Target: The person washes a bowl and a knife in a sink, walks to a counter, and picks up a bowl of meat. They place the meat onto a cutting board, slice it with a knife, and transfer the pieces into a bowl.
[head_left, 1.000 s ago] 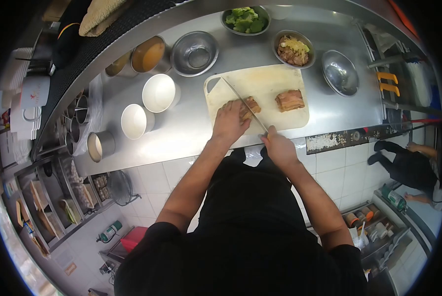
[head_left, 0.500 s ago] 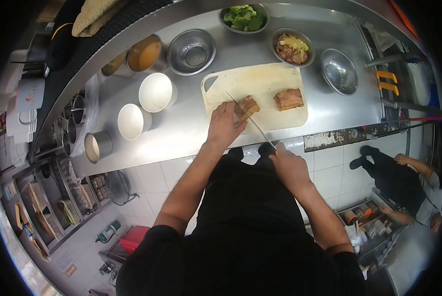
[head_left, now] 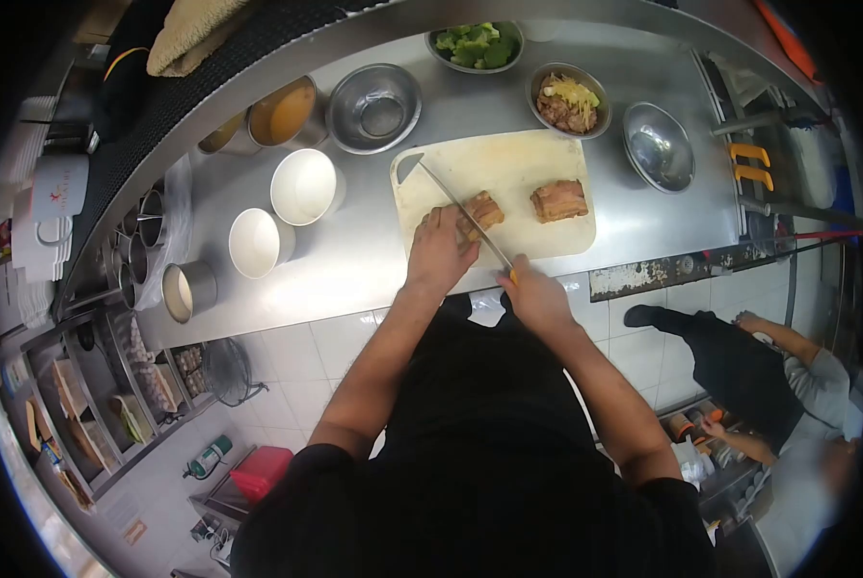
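On a cream cutting board [head_left: 523,149] lie two browned blocks of meat. My left hand [head_left: 441,249] holds the left block of meat [head_left: 484,210] down, fingers curled over its left end. A knife [head_left: 455,200] lies slantwise across that block, its tip toward the handle hole at the board's upper left. In my right hand [head_left: 539,299] is the knife's yellow handle, close to the table's near edge. The other block of meat [head_left: 558,200] rests on the right half of the board, apart from both hands.
Behind the board stand a bowl of green vegetables [head_left: 475,48], a bowl of meat with yellow shreds [head_left: 570,101] and metal bowls [head_left: 659,146]. White tubs [head_left: 262,243] and a metal cup [head_left: 189,292] are at left. A co-worker [head_left: 754,371] stands at the right.
My right hand has pushed the knife forward and left, its tip now farther up the board. My left hand stays on the meat. The co-worker at right has shifted left.
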Motion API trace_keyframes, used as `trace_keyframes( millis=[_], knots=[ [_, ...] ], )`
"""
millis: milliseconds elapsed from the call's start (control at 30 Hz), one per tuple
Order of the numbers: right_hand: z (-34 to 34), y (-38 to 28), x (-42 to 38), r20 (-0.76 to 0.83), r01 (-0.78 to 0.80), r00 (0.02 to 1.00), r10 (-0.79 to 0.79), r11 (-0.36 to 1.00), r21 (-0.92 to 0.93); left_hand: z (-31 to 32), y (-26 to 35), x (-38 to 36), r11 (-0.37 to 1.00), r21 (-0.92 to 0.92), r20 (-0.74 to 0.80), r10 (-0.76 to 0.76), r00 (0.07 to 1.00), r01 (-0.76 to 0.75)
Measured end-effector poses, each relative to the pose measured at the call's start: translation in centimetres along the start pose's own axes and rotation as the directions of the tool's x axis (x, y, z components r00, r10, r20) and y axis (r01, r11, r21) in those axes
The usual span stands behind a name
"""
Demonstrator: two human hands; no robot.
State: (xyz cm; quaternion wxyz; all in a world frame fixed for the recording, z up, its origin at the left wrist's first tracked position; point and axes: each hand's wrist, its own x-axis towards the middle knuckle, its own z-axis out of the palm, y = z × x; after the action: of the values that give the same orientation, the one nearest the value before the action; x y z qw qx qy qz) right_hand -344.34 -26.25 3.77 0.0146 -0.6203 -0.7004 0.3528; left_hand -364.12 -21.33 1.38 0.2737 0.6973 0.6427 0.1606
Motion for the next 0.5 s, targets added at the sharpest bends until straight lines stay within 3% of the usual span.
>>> trace_keyframes(
  millis=[100, 267, 500],
  knots=[
    [-2.6, -0.1, -2.6, 0.007, -0.037, 0.999, 0.037, 0.999, -0.021, -0.2, 0.3, 0.1, 0.999, 0.008, -0.107, 0.054, 0.993, -0.054],
    [-5.0, 1.1, -3.7, 0.032, -0.056, 0.998, 0.063, 0.983, -0.176, 0.6, 1.3, 1.8, 0.995, 0.041, -0.064, 0.094, 0.994, -0.091],
    [-5.0, 1.1, -3.1, 0.063, -0.056, 0.996, 0.068, 0.984, -0.168, 2.0, 1.0, 2.8, 0.992, 0.085, -0.061, 0.104, 0.993, -0.098]
  ],
)
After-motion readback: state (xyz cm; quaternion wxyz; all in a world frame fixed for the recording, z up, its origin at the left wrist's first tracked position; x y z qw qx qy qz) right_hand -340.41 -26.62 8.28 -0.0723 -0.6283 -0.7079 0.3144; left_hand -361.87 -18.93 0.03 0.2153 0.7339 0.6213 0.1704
